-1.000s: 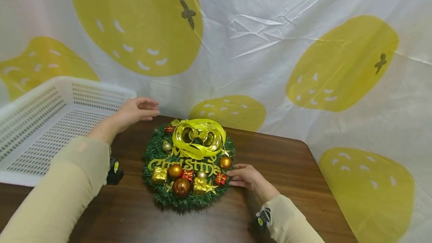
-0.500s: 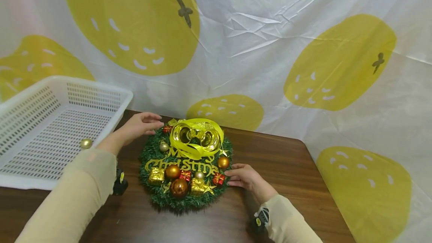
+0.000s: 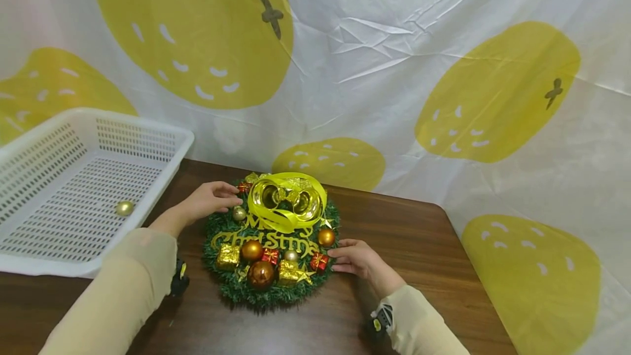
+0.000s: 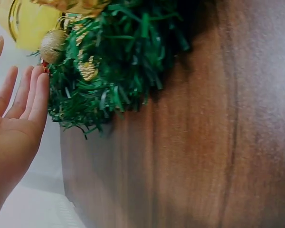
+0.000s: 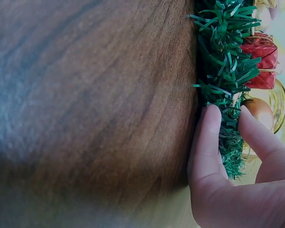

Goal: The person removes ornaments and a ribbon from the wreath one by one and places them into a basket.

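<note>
A green tinsel Christmas wreath (image 3: 246, 295) lies flat on the wooden table, with gold "Merry Christmas" lettering, shiny balls and small wrapped boxes. Two gold bells (image 3: 307, 202) and a loop of yellow ribbon (image 3: 285, 222) sit on its far part. My left hand (image 3: 212, 200) is at the wreath's left edge, holding nothing; its fingers (image 4: 37, 95) are extended beside the tinsel in the left wrist view. My right hand (image 3: 362, 261) grips the right edge by a small red gift box (image 3: 319, 261). In the right wrist view, tinsel lies between thumb and fingers (image 5: 209, 137).
A white perforated plastic basket (image 3: 184, 149) stands on the left of the brown table (image 3: 394, 229). Inside it lies one gold ball (image 3: 124, 208). A white curtain (image 3: 374, 97) with yellow fruit prints hangs behind the table.
My left hand has moved from over the basket's side rightward and nearer to me, to the wreath's left edge. The gold ball in the basket has come into view. My right hand stays put.
</note>
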The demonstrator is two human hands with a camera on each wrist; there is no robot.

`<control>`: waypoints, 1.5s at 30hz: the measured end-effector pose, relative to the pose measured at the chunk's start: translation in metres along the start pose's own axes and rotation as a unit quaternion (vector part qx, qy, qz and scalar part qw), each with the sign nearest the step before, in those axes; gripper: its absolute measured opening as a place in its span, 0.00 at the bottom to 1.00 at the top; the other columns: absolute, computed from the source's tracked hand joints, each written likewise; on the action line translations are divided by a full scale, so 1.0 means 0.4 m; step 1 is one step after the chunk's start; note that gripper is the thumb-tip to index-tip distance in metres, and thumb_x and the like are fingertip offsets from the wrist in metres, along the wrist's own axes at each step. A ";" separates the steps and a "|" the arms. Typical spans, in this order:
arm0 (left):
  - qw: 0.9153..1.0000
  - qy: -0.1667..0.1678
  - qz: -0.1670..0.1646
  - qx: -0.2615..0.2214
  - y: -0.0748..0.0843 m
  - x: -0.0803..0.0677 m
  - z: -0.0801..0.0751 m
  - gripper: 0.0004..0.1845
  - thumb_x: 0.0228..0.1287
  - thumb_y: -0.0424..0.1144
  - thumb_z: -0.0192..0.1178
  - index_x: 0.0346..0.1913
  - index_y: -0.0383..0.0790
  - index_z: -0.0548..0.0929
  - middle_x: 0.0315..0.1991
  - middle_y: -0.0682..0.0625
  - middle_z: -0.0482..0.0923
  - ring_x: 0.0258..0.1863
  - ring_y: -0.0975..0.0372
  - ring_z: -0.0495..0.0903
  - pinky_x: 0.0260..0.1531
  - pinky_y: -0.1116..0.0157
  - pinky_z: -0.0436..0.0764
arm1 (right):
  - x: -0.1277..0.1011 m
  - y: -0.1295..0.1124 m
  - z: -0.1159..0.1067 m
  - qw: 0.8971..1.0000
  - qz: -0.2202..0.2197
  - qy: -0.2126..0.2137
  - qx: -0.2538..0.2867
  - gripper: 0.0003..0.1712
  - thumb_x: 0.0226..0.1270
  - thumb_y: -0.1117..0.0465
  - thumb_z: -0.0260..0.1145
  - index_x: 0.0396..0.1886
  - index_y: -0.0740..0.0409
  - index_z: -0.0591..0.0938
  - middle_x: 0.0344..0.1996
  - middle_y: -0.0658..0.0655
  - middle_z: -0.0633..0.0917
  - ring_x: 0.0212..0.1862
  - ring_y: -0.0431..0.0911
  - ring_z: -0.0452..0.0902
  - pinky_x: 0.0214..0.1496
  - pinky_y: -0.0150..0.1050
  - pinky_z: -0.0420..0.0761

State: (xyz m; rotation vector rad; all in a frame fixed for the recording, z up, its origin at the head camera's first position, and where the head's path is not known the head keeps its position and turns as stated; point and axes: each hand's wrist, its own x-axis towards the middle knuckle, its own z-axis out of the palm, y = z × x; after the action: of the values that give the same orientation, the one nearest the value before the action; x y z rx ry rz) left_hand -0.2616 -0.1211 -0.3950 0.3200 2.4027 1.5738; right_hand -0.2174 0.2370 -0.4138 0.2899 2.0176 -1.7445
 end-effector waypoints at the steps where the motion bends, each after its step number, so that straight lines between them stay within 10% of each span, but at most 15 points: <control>1: 1.000 0.000 -0.002 0.007 -0.004 0.001 0.002 0.29 0.65 0.46 0.57 0.62 0.30 0.68 0.57 0.33 0.71 0.54 0.46 0.75 0.54 0.54 0.77 | 0.000 0.000 0.000 1.000 0.000 0.000 0.000 0.39 0.61 0.72 0.61 0.67 0.77 0.52 0.32 0.54 0.79 0.28 0.40 0.79 0.32 0.32 0.84; 16: 0.997 -0.028 0.021 0.063 -0.022 0.006 0.031 0.24 0.59 0.37 0.62 0.57 0.28 0.72 0.53 0.33 0.74 0.53 0.44 0.73 0.51 0.52 0.77 | 0.002 0.001 -0.001 1.000 0.003 0.001 -0.002 0.39 0.62 0.71 0.60 0.68 0.77 0.52 0.31 0.53 0.80 0.29 0.40 0.79 0.34 0.33 0.84; 45: 0.996 0.018 0.027 0.079 0.018 -0.016 -0.003 0.22 0.59 0.39 0.62 0.56 0.33 0.78 0.56 0.35 0.74 0.55 0.45 0.72 0.48 0.52 0.77 | 0.004 0.005 0.001 1.000 0.000 0.010 -0.002 0.39 0.61 0.71 0.61 0.67 0.77 0.53 0.30 0.54 0.78 0.28 0.40 0.77 0.34 0.33 0.84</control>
State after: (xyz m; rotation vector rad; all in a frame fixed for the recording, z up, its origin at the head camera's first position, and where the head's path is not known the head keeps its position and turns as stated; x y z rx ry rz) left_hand -0.2555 -0.1213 -0.3873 0.3931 2.5728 1.4261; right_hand -0.2179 0.2369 -0.4163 0.3081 2.0345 -1.7448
